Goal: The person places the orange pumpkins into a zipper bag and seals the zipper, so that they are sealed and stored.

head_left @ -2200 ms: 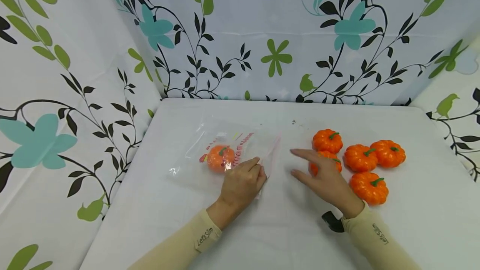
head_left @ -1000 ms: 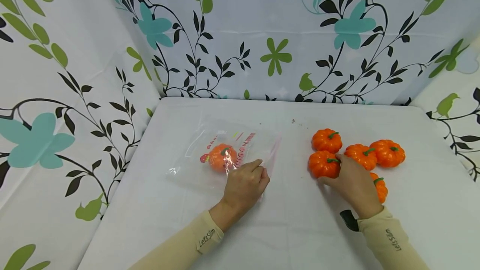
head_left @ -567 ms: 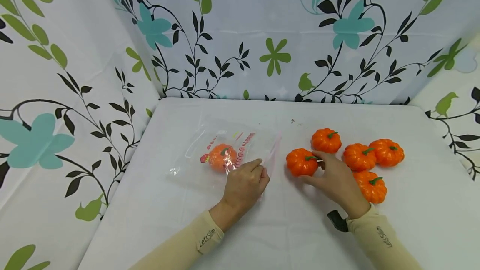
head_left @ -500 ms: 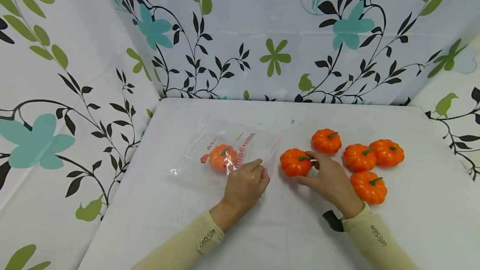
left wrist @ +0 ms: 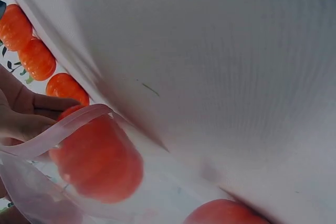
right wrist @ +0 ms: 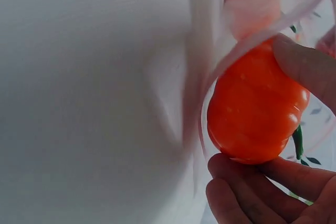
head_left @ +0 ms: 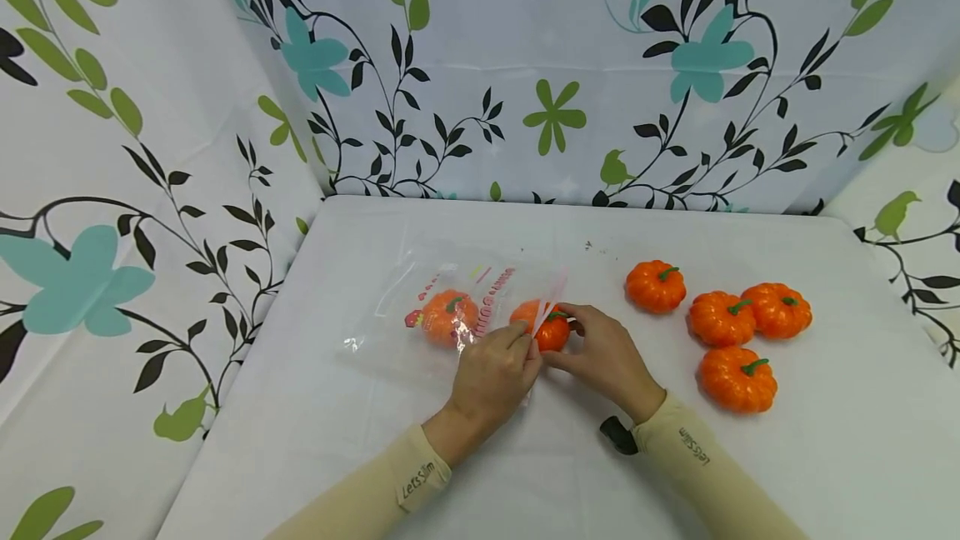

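A clear zip bag with red print and a pink-edged mouth lies flat on the table, one small orange pumpkin inside it. My left hand pinches the bag's mouth on its near side. At that mouth my right hand grips a second orange pumpkin between thumb and fingers. This pumpkin is partway through the opening, its front part behind the clear film in the left wrist view. The bag's pink rim crosses over it in the right wrist view.
Several more orange pumpkins stand to the right: one at the back, a touching pair, and one nearer. The white table ends at a leaf-patterned curtain behind.
My right hand has taken a pumpkin from the group and carried it left into the bag's mouth. My left hand has stayed at the bag's mouth, almost in place.
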Action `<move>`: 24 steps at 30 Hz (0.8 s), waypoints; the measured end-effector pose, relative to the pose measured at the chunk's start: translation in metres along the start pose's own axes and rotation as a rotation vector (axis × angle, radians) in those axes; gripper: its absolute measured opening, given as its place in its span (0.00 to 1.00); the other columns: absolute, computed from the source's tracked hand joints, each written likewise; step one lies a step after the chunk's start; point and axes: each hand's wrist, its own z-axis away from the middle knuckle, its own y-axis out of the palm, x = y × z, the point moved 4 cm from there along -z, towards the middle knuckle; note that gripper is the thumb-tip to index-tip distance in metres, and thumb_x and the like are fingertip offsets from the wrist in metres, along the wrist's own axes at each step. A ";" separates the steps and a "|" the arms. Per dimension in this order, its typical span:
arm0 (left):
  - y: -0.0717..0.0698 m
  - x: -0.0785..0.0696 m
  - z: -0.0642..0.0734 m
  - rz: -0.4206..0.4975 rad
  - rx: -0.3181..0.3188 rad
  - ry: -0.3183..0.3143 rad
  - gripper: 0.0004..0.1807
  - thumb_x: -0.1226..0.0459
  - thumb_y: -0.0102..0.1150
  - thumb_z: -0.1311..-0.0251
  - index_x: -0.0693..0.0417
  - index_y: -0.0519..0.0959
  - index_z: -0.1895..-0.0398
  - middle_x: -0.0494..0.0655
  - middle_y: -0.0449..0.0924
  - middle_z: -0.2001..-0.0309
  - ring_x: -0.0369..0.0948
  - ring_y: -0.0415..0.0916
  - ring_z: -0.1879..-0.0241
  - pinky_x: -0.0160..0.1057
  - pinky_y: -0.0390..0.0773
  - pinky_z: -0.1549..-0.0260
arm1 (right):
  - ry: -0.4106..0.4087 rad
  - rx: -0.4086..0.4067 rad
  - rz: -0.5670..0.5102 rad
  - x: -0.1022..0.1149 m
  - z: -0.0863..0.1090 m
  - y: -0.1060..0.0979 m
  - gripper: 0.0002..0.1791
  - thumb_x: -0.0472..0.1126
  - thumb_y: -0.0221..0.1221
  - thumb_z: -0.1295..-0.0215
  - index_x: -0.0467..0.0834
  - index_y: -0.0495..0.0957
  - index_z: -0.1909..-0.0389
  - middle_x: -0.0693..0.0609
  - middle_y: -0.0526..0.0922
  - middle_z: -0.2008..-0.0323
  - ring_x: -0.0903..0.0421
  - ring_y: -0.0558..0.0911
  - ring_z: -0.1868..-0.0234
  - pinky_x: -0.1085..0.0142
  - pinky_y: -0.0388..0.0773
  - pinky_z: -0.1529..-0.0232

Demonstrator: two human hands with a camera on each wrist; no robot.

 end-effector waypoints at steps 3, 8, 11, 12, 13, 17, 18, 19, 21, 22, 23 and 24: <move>0.000 -0.001 0.000 0.005 -0.016 0.006 0.03 0.69 0.71 0.50 0.61 0.86 0.73 0.51 0.88 0.63 0.43 0.87 0.68 0.37 0.86 0.67 | -0.028 -0.010 -0.021 0.004 -0.007 0.007 0.35 0.48 0.76 0.50 0.40 0.79 0.41 0.45 0.83 0.48 0.45 0.82 0.51 0.50 0.80 0.49; 0.002 -0.002 -0.001 0.010 -0.040 0.010 0.04 0.69 0.71 0.50 0.61 0.87 0.72 0.52 0.88 0.62 0.44 0.87 0.67 0.39 0.86 0.68 | -0.073 -0.031 -0.063 0.010 -0.018 0.018 0.26 0.43 0.73 0.47 0.39 0.82 0.47 0.44 0.85 0.50 0.45 0.83 0.50 0.50 0.80 0.48; 0.003 -0.003 -0.001 0.013 -0.047 0.011 0.04 0.69 0.71 0.50 0.62 0.87 0.71 0.52 0.88 0.62 0.44 0.87 0.66 0.39 0.86 0.68 | -0.102 -0.029 -0.070 0.012 -0.024 0.025 0.28 0.43 0.70 0.40 0.38 0.79 0.40 0.43 0.83 0.45 0.44 0.82 0.45 0.49 0.78 0.44; 0.003 -0.003 -0.001 0.013 -0.050 0.013 0.04 0.69 0.71 0.50 0.62 0.87 0.71 0.52 0.88 0.62 0.44 0.87 0.66 0.40 0.86 0.67 | -0.122 -0.028 -0.067 0.014 -0.026 0.026 0.28 0.42 0.69 0.38 0.38 0.78 0.38 0.42 0.82 0.43 0.44 0.81 0.43 0.49 0.77 0.42; 0.004 -0.002 -0.001 0.012 -0.054 0.016 0.05 0.69 0.71 0.50 0.62 0.87 0.70 0.52 0.88 0.62 0.44 0.87 0.65 0.39 0.86 0.67 | -0.144 -0.030 -0.068 0.015 -0.027 0.028 0.27 0.41 0.67 0.36 0.37 0.77 0.37 0.42 0.82 0.42 0.44 0.81 0.42 0.48 0.77 0.41; 0.004 -0.002 -0.003 0.009 -0.071 0.028 0.06 0.70 0.70 0.50 0.62 0.88 0.68 0.52 0.88 0.61 0.43 0.87 0.64 0.39 0.86 0.65 | -0.251 -0.042 -0.067 0.021 -0.031 0.033 0.26 0.36 0.66 0.35 0.35 0.76 0.36 0.41 0.81 0.42 0.44 0.80 0.42 0.48 0.76 0.41; 0.004 -0.002 -0.003 0.008 -0.073 0.031 0.06 0.70 0.70 0.50 0.62 0.88 0.68 0.52 0.88 0.61 0.43 0.87 0.63 0.39 0.86 0.65 | -0.278 -0.045 -0.072 0.023 -0.032 0.034 0.26 0.35 0.66 0.36 0.35 0.76 0.36 0.40 0.81 0.42 0.44 0.79 0.41 0.48 0.75 0.40; 0.005 -0.001 -0.003 0.006 -0.075 0.034 0.06 0.70 0.70 0.50 0.62 0.88 0.68 0.52 0.88 0.61 0.43 0.87 0.63 0.39 0.86 0.65 | -0.297 -0.049 -0.083 0.024 -0.032 0.035 0.26 0.34 0.66 0.36 0.35 0.76 0.37 0.40 0.81 0.42 0.43 0.79 0.41 0.48 0.75 0.40; 0.005 -0.001 -0.004 0.007 -0.074 0.038 0.06 0.69 0.70 0.49 0.63 0.88 0.67 0.52 0.88 0.61 0.44 0.87 0.63 0.39 0.86 0.64 | -0.338 -0.053 -0.099 0.026 -0.034 0.038 0.26 0.33 0.66 0.37 0.34 0.76 0.37 0.39 0.81 0.43 0.43 0.79 0.41 0.48 0.74 0.39; 0.005 -0.001 -0.004 0.006 -0.074 0.040 0.06 0.69 0.71 0.49 0.63 0.88 0.67 0.52 0.88 0.61 0.44 0.87 0.63 0.39 0.86 0.64 | -0.352 -0.049 -0.121 0.027 -0.034 0.039 0.26 0.32 0.65 0.37 0.33 0.76 0.38 0.38 0.80 0.43 0.42 0.79 0.41 0.48 0.74 0.39; 0.004 -0.001 -0.005 0.005 -0.073 0.041 0.06 0.69 0.70 0.49 0.63 0.87 0.67 0.52 0.88 0.61 0.44 0.87 0.63 0.39 0.86 0.64 | -0.370 -0.043 -0.136 0.028 -0.034 0.040 0.26 0.31 0.65 0.37 0.32 0.75 0.38 0.37 0.80 0.42 0.41 0.78 0.40 0.48 0.73 0.38; 0.004 -0.001 -0.005 0.002 -0.072 0.042 0.06 0.69 0.70 0.48 0.63 0.87 0.67 0.52 0.88 0.61 0.44 0.87 0.64 0.39 0.86 0.64 | -0.380 -0.034 -0.152 0.028 -0.035 0.040 0.26 0.30 0.65 0.38 0.30 0.75 0.38 0.36 0.79 0.42 0.40 0.78 0.40 0.48 0.73 0.37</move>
